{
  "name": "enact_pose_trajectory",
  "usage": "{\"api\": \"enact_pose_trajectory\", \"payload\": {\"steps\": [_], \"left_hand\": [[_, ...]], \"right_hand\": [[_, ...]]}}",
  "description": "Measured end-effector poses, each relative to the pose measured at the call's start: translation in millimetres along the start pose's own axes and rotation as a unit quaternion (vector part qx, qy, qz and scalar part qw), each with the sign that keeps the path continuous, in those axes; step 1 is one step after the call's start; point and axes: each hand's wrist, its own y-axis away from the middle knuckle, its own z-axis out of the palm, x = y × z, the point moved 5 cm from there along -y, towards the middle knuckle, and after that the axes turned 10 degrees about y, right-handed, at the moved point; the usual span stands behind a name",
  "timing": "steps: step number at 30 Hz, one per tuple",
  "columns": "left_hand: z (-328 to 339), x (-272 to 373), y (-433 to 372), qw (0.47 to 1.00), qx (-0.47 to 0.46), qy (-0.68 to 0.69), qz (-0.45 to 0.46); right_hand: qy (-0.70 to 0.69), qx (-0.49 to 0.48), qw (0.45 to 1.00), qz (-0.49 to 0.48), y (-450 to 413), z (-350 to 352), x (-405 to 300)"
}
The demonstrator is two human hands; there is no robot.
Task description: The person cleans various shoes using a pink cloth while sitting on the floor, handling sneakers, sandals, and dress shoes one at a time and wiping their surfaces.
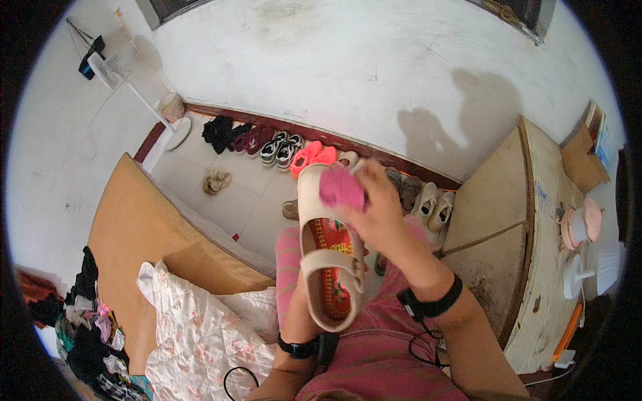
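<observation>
A cream strap shoe (313,195) with a red patterned insole (331,270) is held up before me, toe pointing away. My left hand (299,299) supports it from beneath; the shoe hides most of that hand, including nearly all its fingers. Bunched in my right hand (377,213) is a pink cloth (342,188), pressed onto the shoe's upper near the toe. That hand and the cloth are somewhat blurred. Both wrists wear black bands.
Several pairs of shoes, among them bright coral ones (307,159), line the wall base. A crumpled beige cloth (216,181) lies on the floor. A bed (125,215) with a floral quilt (195,331) is left, a worn wooden cabinet (486,195) right, and a white fan (145,97) far left.
</observation>
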Motion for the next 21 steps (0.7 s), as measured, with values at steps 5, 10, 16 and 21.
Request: {"api": "enact_pose_trajectory", "payload": {"steps": [5, 10, 16, 21], "left_hand": [[-28.6, 12.8, 11.4, 0.994, 0.035, -0.067, 0.075], [-32.9, 7.5, 5.6, 0.994, -0.017, -0.104, 0.040], [2.6, -0.2, 9.5, 0.984, -0.048, 0.151, -0.078], [-38.6, -1.6, -25.6, 0.978, -0.006, 0.207, -0.023]], "right_hand": [[-0.101, -0.156, 0.981, 0.056, 79.9, 15.7, 13.1], [-0.136, -0.152, 0.979, -0.006, 50.2, -6.2, -2.1], [-0.009, 0.003, 1.000, 0.012, -22.4, 15.1, 27.8], [-0.061, -0.139, 0.987, 0.054, 50.6, 54.5, 15.1]]}}
